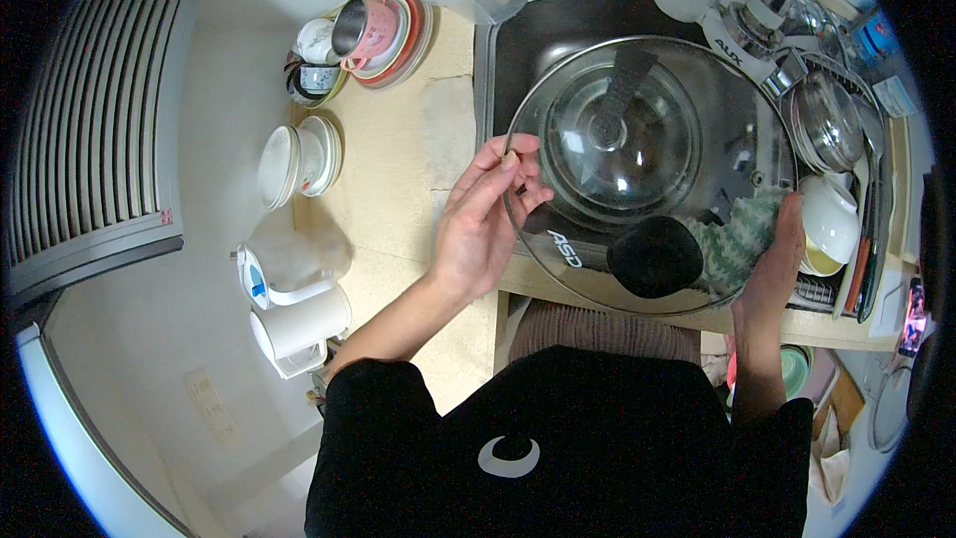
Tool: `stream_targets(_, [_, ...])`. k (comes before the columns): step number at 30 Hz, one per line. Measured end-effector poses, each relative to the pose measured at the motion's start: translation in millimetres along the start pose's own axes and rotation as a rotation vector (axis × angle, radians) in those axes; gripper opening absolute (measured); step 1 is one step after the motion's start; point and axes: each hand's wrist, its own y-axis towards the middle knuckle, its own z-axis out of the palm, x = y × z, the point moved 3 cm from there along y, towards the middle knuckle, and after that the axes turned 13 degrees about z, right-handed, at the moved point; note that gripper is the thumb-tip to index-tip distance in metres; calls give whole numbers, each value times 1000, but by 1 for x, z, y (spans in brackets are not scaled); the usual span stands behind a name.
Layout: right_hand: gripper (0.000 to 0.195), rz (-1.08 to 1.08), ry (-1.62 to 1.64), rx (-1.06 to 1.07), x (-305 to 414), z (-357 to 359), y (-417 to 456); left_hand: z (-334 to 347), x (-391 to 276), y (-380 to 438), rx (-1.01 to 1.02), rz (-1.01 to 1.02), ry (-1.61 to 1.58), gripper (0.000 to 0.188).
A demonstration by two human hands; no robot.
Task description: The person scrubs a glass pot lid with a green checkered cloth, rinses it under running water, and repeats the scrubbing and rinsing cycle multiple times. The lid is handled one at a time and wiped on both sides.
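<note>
A large clear glass pot lid with a thin metal rim is held up over the dark kitchen sink. My left hand pinches its left rim between thumb and fingers. At the lower right edge, my right hand holds a green-and-white cloth against the glass; part of that cloth shows through the lid. A black round knob or knob base is seen at the lid's lower part. Through the glass, a round clear form with a dark strip shows, which I cannot name surely.
A faucet stands at the sink's back right. Right of the sink, a dish rack holds white bowls and utensils. Stacked plates with a pink cup, white dishes, a plastic pitcher and a white jug line the left counter.
</note>
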Motion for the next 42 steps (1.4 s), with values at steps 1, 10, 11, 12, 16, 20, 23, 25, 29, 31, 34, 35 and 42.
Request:
stream_targets(1, [30, -31, -16, -71, -3, -3, 2, 3, 0, -1, -2, 28, -26, 22])
stream_targets(10, [44, 66, 72, 101, -15, -15, 10, 14, -4, -4, -53, 57, 28, 14])
stream_targets(11, [44, 51, 60, 55, -15, -15, 10, 14, -4, -4, -55, 64, 31, 14])
stream_targets(12, [44, 37, 47, 9, -15, -16, 9, 14, -4, -3, -34, 83, 46, 14])
stream_targets(16, [47, 22, -1, 72, -10, -16, 2, 14, -5, 4, -14, 148, 104, 17])
stream_targets(20, [49, 51, 119, 112, -13, -11, 2, 21, -10, 5, -40, 125, 127, 16])
stream_targets(23, [51, 107, 155, 129, -22, -18, 15, 29, -11, -1, -68, 216, 205, 13])
stream_targets(25, [52, 134, 86, 125, -23, -21, 20, 28, -16, -7, 91, 231, 142, 19])
stream_targets(29, [54, 293, 236, 325, -22, -15, 25, 33, -22, -16, 225, 234, 115, 31])
stream_targets(31, [55, 278, 117, 356, -29, -22, 36, 32, -20, -15, 191, 228, 105, 31])
stream_targets(34, [57, 248, 36, 502, -41, -24, 45, 30, -20, -15, 132, 250, 186, 28])
stream_targets(35, [57, 237, 25, 569, -42, -22, 46, 28, -21, -14, 127, 269, 238, 27])
stream_targets(42, [58, 187, 10, 454, -48, -5, 27, 26, -24, -4, 5, 280, 337, 20])
